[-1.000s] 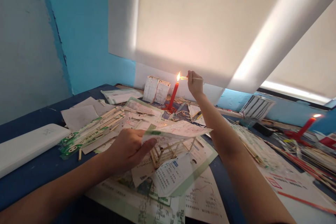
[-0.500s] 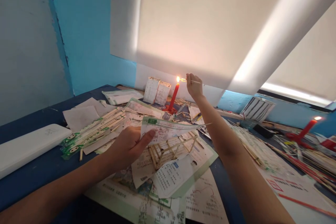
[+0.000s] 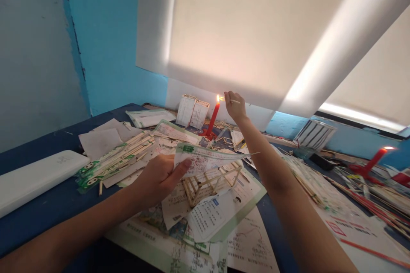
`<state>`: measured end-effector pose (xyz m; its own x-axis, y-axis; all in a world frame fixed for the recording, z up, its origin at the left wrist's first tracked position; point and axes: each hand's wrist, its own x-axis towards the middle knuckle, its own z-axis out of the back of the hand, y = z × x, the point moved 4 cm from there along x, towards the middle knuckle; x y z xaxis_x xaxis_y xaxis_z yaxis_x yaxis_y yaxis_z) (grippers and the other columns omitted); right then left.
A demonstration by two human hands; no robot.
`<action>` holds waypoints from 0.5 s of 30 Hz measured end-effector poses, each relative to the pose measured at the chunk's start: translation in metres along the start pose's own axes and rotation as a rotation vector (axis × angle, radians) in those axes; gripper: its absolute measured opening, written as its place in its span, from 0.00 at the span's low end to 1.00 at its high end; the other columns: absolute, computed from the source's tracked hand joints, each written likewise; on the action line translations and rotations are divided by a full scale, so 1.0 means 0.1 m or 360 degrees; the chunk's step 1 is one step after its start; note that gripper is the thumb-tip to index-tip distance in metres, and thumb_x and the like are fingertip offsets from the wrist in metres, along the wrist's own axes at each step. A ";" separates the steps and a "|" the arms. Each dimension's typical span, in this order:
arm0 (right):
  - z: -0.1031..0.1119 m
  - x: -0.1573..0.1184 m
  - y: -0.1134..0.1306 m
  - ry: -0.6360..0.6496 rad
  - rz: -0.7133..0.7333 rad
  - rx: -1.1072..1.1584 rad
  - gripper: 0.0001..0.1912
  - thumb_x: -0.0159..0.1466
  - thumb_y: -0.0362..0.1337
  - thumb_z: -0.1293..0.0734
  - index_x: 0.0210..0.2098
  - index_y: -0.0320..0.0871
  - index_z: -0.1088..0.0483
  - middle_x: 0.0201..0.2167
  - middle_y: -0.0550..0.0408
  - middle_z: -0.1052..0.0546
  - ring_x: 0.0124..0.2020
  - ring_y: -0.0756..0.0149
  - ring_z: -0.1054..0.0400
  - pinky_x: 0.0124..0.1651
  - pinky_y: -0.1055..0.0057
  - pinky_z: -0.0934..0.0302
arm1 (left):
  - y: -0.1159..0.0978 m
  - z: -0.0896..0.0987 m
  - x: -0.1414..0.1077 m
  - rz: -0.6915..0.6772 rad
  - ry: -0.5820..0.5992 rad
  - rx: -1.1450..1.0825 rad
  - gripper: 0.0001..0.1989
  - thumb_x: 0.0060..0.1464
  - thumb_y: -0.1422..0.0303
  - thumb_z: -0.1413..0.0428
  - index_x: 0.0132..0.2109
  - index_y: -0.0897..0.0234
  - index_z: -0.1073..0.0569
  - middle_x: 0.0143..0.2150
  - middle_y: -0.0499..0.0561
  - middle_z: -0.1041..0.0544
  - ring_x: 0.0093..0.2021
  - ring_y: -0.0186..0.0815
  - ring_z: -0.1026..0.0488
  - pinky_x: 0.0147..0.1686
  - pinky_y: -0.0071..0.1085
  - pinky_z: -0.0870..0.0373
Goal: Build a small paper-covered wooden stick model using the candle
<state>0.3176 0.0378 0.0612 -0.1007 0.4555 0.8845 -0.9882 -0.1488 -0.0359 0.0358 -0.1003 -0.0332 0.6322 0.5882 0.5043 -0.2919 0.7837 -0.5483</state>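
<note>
My left hand (image 3: 168, 175) pinches a printed sheet of paper (image 3: 205, 158) with red and green marks, thumb on top. Below that sheet lies a small frame of thin wooden sticks (image 3: 208, 183), resting on more printed papers (image 3: 211, 215). Farther off, my right hand (image 3: 235, 104) is closed around a thin pale stick (image 3: 235, 102). The stick's far end is at the flame of a lit red candle (image 3: 214, 118), which stands upright in a red holder.
Two paper-covered boxes (image 3: 191, 111) stand left of the candle. Packs of sticks (image 3: 118, 160) and a white case (image 3: 41, 177) lie at left. A second lit red candle (image 3: 374, 160), loose sticks and a striped box (image 3: 315, 133) are at right.
My right hand has shifted very slightly left, nearer the flame. My left hand still holds the sheet; the whole view has drifted a little.
</note>
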 end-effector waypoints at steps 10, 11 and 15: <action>0.02 -0.01 0.00 0.0032 0.0034 -0.0035 0.23 0.70 0.45 0.54 0.25 0.46 0.39 0.22 0.53 0.32 0.30 0.62 0.36 0.33 0.68 0.49 | -0.03 0.01 -0.01 -0.0009 0.0013 -0.0027 0.24 0.62 0.62 0.60 0.17 0.63 0.51 0.14 0.43 0.49 0.16 0.26 0.49 0.16 0.25 0.54; 0.02 -0.01 0.00 0.0032 0.0037 -0.0038 0.23 0.70 0.45 0.54 0.24 0.46 0.39 0.21 0.53 0.33 0.30 0.62 0.36 0.33 0.68 0.49 | -0.02 0.01 -0.01 0.0004 0.0011 -0.0033 0.24 0.62 0.62 0.60 0.17 0.63 0.51 0.14 0.43 0.50 0.15 0.25 0.50 0.16 0.25 0.55; 0.04 -0.01 0.01 0.0020 0.0048 -0.0040 0.24 0.70 0.45 0.54 0.23 0.46 0.40 0.21 0.54 0.33 0.30 0.63 0.37 0.34 0.68 0.48 | -0.02 0.00 -0.02 0.0048 0.0006 -0.0038 0.24 0.62 0.61 0.60 0.18 0.62 0.51 0.14 0.42 0.51 0.15 0.25 0.51 0.16 0.26 0.55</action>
<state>0.3167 0.0334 0.0617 -0.1321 0.4624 0.8768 -0.9873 -0.1406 -0.0746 0.0350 -0.1027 -0.0327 0.6259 0.6109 0.4848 -0.2939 0.7606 -0.5789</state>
